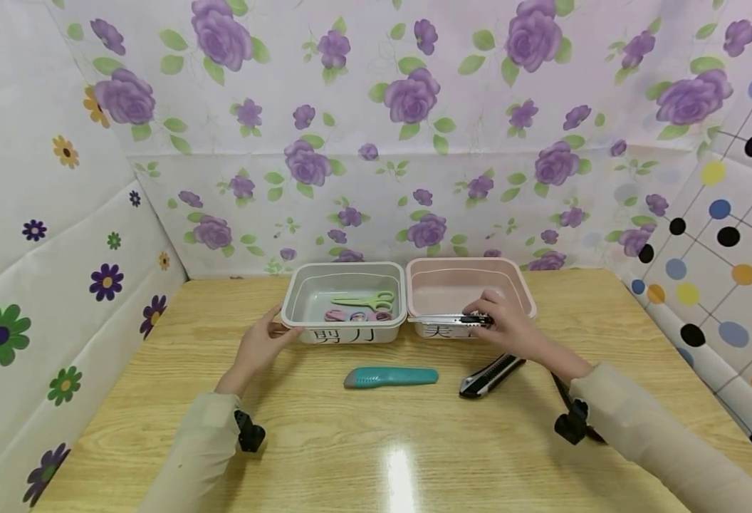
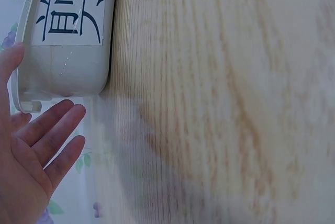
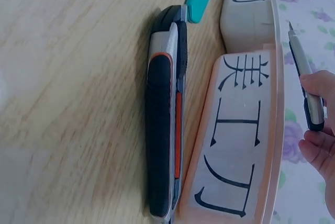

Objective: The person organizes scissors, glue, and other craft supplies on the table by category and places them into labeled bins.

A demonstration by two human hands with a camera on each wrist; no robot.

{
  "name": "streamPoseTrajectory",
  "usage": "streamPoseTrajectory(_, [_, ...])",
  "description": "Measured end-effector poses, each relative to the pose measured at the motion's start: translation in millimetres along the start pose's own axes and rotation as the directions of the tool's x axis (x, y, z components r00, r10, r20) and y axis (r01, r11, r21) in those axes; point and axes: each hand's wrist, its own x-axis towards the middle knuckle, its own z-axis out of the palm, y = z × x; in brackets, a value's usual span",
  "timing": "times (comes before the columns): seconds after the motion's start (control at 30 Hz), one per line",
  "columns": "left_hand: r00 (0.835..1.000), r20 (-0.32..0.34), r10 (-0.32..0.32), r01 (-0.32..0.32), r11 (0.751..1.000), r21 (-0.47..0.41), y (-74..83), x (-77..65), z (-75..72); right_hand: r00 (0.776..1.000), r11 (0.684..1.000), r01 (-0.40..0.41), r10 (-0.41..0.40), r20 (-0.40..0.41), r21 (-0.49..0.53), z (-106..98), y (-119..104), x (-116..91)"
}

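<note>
My left hand (image 1: 263, 349) holds the left front corner of a white bin (image 1: 344, 333), thumb on its front wall by the rim. In the left wrist view the other fingers (image 2: 55, 130) spread loosely beside the bin. Inside lie green-handled scissors (image 1: 366, 301) and pink-and-purple scissors (image 1: 337, 315). My right hand (image 1: 507, 324) pinches a slim white-and-black utility knife (image 1: 453, 319) over the front rim of a pink bin (image 1: 417, 285); its tip points left. In the right wrist view, thumb and fingers grip the knife's body (image 3: 309, 90).
A teal utility knife (image 1: 392, 377) lies before the bins. Right of it is a black-and-silver utility knife (image 1: 491, 375), partly under my right arm. A long black object (image 1: 560, 388) shows beneath the right wrist. Both bins carry Chinese-character labels, and patterned cloth stands behind and beside the table.
</note>
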Motion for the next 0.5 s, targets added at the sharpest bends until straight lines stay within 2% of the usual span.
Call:
streamPoseTrajectory(0.3, [1.0, -0.001, -0.002, 0.002, 1.0, -0.008, -0.3, -1.0, -0.2, 0.998, 0.998, -0.065, 0.065, -0.004, -0.026, -5.4, 8.4, 2.0])
streamPoseTrajectory(0.5, [1.0, 0.002, -0.01, 0.01, 1.0, -0.011, 1.2, -0.9, 0.0, 0.997, 0.99, -0.077, 0.076, -0.012, -0.116, -9.9, 16.2, 2.4])
